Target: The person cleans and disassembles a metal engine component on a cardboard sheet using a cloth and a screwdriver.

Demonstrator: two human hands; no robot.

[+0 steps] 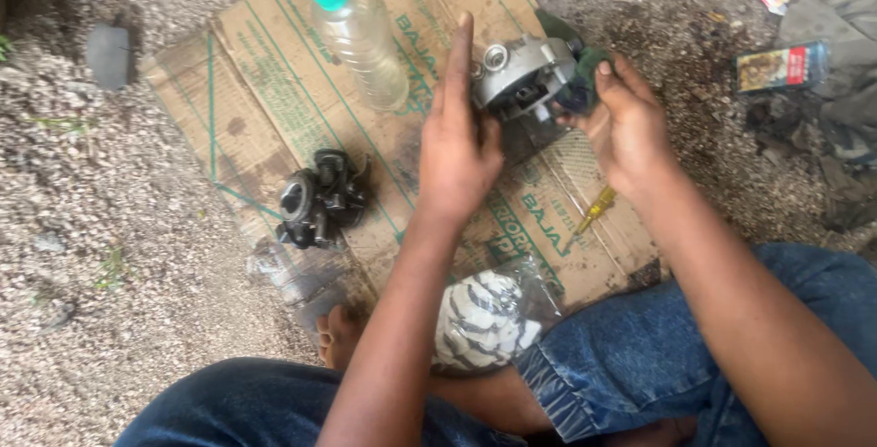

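Holding a grey cast-metal part [523,74] above the cardboard's [274,63] far edge, the right hand [626,123] closes around it, hiding its far side; the left hand [457,141] touches it with fingers straight.

Makeshift outdoor repair spot: gravel ground [110,255], flattened cardboard [274,54] as workbench, greasy engine part [322,199], screwdriver [594,210].
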